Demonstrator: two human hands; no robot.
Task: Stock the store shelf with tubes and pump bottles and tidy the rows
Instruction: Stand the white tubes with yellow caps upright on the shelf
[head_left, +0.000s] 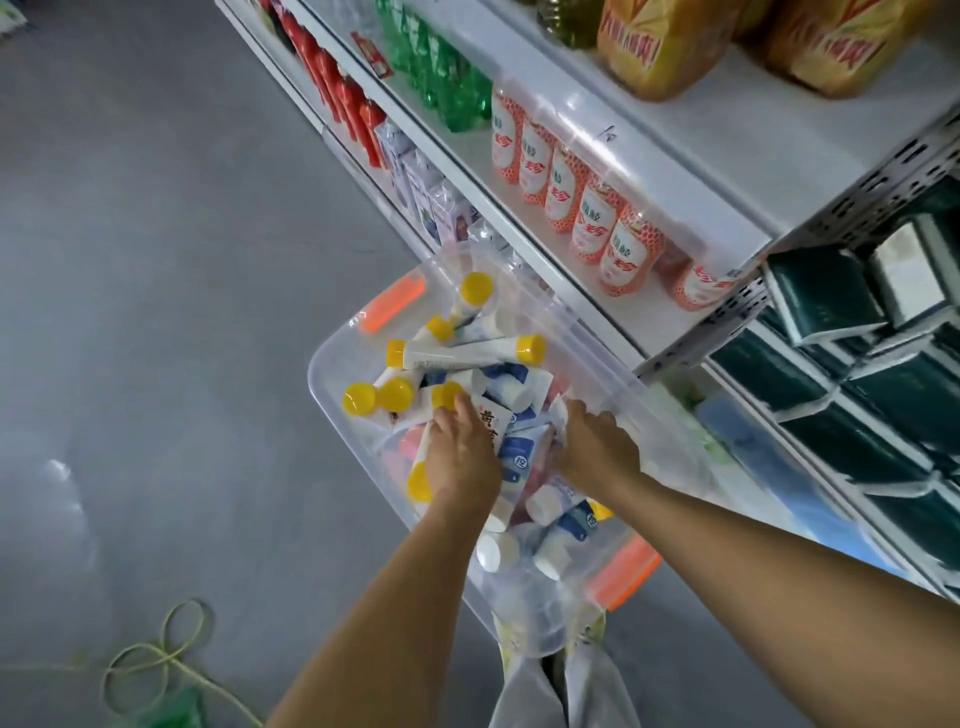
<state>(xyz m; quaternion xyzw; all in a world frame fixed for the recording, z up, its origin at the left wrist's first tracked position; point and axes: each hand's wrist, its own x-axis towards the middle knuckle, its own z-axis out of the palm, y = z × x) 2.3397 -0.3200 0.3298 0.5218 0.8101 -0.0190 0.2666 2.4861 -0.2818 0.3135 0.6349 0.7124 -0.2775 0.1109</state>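
Observation:
A clear plastic bin (332, 395) with orange latches stands on the floor by the shelf. It holds several white tubes with yellow caps (467, 351) and white-and-blue tubes (514, 452). My left hand (462, 457) reaches into the pile and is closed over a yellow-capped tube (421, 480). My right hand (597, 447) is in the bin among the blue-and-white tubes; its fingers are curled down out of sight, so whether it holds one is unclear.
The white store shelf (613, 171) runs along the right, with orange-and-white bottles (587, 208), green bottles (447, 88) and red bottles (343, 98). Dark green boxes (852, 332) fill the rack at far right. A green cord (166, 654) lies on the grey floor.

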